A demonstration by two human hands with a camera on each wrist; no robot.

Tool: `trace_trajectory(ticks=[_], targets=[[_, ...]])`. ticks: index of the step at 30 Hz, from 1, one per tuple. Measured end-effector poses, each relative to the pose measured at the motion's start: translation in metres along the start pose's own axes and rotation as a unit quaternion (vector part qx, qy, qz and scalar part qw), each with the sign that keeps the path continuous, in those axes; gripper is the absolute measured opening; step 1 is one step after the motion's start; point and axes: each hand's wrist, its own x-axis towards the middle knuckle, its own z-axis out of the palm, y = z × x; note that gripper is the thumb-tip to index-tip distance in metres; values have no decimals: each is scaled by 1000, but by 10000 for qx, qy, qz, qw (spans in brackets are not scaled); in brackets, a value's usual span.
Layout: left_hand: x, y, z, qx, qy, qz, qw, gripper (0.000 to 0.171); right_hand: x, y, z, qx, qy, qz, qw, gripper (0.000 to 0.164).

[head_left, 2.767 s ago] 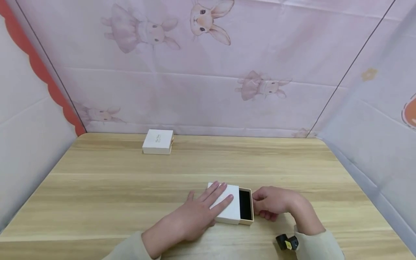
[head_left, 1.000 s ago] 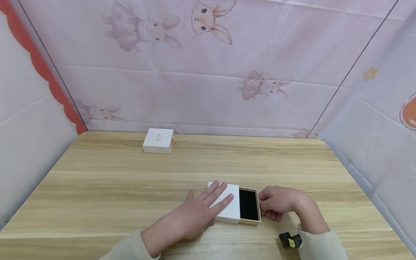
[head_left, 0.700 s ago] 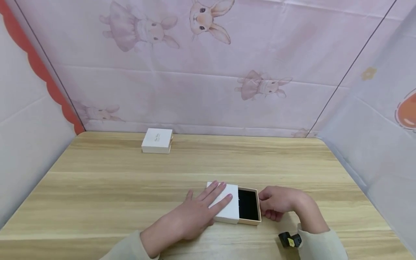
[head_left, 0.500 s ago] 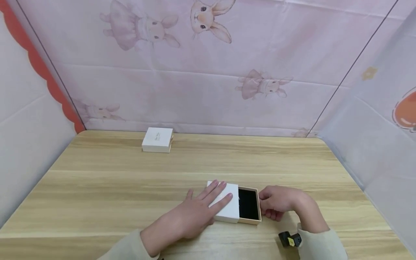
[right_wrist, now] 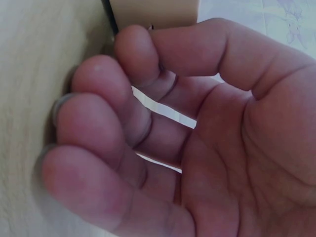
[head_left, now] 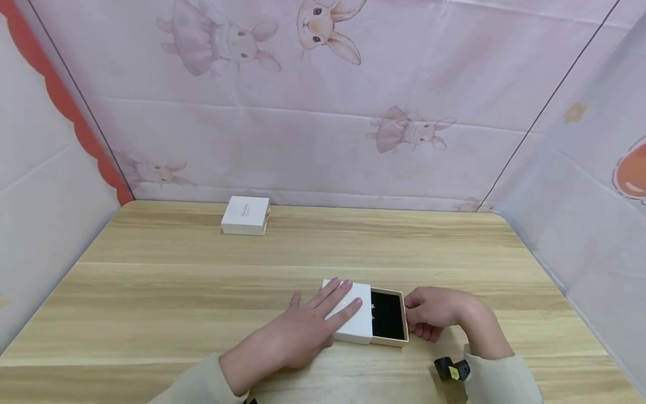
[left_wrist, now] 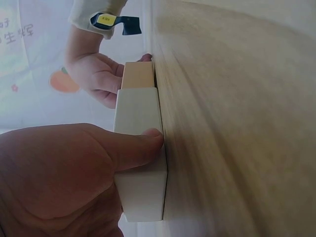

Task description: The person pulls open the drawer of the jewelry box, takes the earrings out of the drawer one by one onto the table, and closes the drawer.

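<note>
Head view: white box [head_left: 359, 322] is sitting on the counter [head_left: 176, 314], black-lined tray [head_left: 388, 317] sticking out partway. Left grip [head_left: 305, 332] is pressing straight-fingered on the box top; right grip [head_left: 436, 311] is pinching at the tray's outer end. Another box [head_left: 245, 213] is sitting farther back, near the bunny-print backdrop [head_left: 303, 151].
</note>
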Motion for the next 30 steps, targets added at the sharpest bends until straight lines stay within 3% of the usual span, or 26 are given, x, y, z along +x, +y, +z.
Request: trace_trajectory(ticks=[30], targets=[[-2,0,-4,-20,20,23,10000,74,-1,4,-5,125,-118,-88,9998,10]])
